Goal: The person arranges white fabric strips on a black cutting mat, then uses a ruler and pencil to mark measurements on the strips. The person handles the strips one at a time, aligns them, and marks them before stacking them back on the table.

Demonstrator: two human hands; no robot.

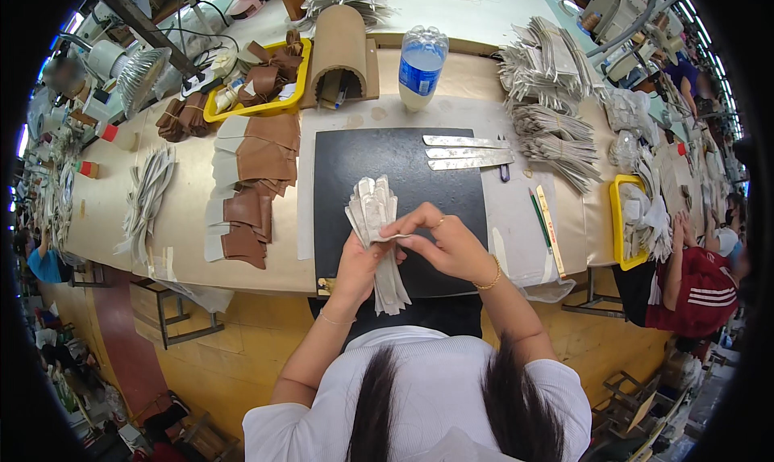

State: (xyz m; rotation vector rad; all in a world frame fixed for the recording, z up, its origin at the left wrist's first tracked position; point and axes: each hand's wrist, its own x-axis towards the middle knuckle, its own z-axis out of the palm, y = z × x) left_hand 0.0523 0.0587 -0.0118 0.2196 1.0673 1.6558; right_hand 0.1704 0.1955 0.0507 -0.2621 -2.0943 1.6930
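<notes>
A bundle of pale grey fabric-like strips (373, 202) is upright in my left hand (360, 262), whose fingers are closed around its middle. The strips fan out above the hand, and their lower ends hang below it. My right hand (448, 246) pinches a thin edge or band at the bundle's middle between thumb and fingertips; which of the two it is, I cannot tell. Both hands are over the near part of a black mat (347, 160). On the mat's far right, three flat metal strips (463, 153) lie side by side, with a dark blue-handled tool (505, 172) beside them.
Brown and white leather pieces (266, 151) lie in overlapping rows on the left, near a yellow tray (302, 79). Behind the mat stand a half-round brown form (339, 39) and a bottle (422, 67). Tied grey bundles (556, 135), a pencil (538, 212) and a wooden ruler (551, 232) are on the right.
</notes>
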